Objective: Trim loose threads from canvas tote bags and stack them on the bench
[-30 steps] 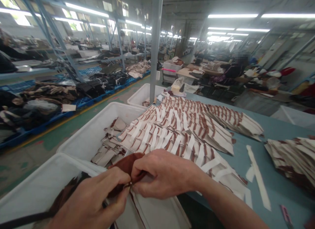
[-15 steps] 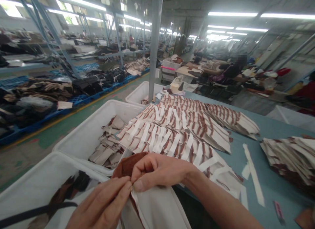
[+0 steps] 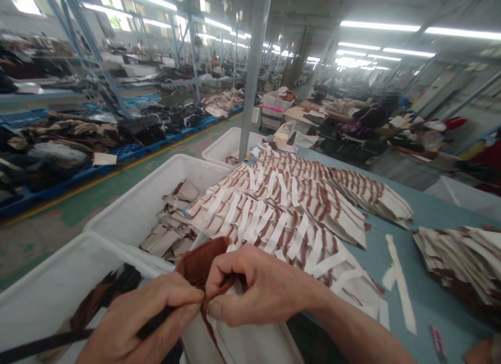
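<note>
Both hands pinch one cream fabric piece with a brown lining (image 3: 201, 259), low in the middle of the view. My left hand (image 3: 144, 317) is closed on its edge, thumb against fingertips. Right beside it, my right hand (image 3: 254, 288) is closed on the same edge with thumb and curled forefinger. The brown side stands up behind the fingers, and the cream part (image 3: 242, 343) hangs below them. What lies exactly between the fingertips is hidden. Beyond the hands, overlapping rows of cream and brown pieces (image 3: 258, 213) with white strips lie on the table.
White bins (image 3: 117, 202) stand along the table's left side, with fabric pieces in them. On the blue-green table (image 3: 376, 249) lie loose white strips (image 3: 401, 286), a pink-handled tool (image 3: 438, 343) and a stacked pile (image 3: 462, 259). A grey post (image 3: 252, 77) rises at the far edge.
The hands have tilted and drawn slightly apart at the wrists, still pinching the piece. More of the brown lining shows between them. The view has shifted slightly.
</note>
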Demonstrator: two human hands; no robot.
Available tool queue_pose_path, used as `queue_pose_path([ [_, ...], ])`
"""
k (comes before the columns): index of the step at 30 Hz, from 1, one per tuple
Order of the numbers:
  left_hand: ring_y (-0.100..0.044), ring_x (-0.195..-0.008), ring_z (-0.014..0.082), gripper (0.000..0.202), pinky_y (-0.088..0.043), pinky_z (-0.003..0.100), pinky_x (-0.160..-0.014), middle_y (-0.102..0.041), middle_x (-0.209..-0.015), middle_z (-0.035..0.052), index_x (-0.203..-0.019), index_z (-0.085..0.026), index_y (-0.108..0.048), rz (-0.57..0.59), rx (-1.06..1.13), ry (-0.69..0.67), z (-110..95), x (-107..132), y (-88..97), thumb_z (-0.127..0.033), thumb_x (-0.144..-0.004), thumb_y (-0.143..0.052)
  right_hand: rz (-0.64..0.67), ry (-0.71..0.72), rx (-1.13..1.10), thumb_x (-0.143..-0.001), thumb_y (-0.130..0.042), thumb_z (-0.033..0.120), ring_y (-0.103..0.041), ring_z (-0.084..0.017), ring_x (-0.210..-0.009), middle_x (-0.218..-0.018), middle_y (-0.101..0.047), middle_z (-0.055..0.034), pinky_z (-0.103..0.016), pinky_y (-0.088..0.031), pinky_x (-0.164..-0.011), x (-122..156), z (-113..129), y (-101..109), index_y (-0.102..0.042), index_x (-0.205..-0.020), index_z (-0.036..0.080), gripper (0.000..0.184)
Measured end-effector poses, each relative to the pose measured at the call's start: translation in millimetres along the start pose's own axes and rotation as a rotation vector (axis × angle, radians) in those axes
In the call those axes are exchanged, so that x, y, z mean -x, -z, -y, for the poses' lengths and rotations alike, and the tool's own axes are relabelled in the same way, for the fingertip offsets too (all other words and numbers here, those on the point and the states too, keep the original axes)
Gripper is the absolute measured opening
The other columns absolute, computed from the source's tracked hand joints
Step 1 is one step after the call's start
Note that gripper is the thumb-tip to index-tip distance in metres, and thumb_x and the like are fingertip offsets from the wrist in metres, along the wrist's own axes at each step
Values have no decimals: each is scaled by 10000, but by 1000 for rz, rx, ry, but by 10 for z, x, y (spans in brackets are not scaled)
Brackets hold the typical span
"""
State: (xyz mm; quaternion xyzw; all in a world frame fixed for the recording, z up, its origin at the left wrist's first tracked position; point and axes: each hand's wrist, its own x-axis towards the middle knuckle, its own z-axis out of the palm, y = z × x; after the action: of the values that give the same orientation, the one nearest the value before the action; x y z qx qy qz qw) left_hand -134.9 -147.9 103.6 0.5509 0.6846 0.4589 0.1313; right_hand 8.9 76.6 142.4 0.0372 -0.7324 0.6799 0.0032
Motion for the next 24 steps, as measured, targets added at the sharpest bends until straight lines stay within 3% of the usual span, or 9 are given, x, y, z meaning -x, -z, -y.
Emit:
queue_pose_path([
  [4, -653, -612, 119, 435, -509, 158, -607, -727, -701, -66, -800, -256, -770, 181, 213, 214, 140, -123, 59, -578, -1085, -705, -75, 179, 252, -884, -779, 195, -589, -87, -680, -774, -685, 56, -210, -445, -710, 21, -3, -16, -713, -852, 194, 73],
  [7, -562, -680, 136, 524, -468, 185, -635, -642, -739, -51, -778, -225, -705, 355, 293, 318, 179, -231, 140, -681, -1037, -701, -98, 260, 411, -946, -772, 253, -640, -125, -752, -820, -726, 29, -238, -461, -751, 31, -32, 2, -707, -910, 220, 81],
  [13, -313, -645, 147, 651, -293, 271, -566, -303, -716, -59, -720, -250, -363, 530, 337, 322, 68, -388, 142, -753, -1122, -461, -74, 307, 494, -1034, -740, 311, -694, -147, -786, -866, -782, 0, -254, -481, -779, 50, -100, 75, -691, -953, 237, 120],
  [19, -473, -657, 136, 552, -351, 251, -619, -480, -702, -57, -730, -228, -541, 394, 141, 255, 148, -302, 62, -610, -1129, -544, -167, 312, 650, -998, -733, 270, -709, -162, -785, -853, -792, -6, -266, -435, -712, 70, -85, 43, -697, -984, 235, 52],
  [24, -573, -680, 149, 490, -434, 229, -627, -606, -716, -50, -769, -228, -693, 459, 163, 211, 173, -250, 91, -570, -1102, -585, -28, 246, 697, -1044, -701, 315, -728, -182, -823, -901, -806, -21, -298, -434, -737, 59, 50, 55, -703, -1012, 243, 79],
])
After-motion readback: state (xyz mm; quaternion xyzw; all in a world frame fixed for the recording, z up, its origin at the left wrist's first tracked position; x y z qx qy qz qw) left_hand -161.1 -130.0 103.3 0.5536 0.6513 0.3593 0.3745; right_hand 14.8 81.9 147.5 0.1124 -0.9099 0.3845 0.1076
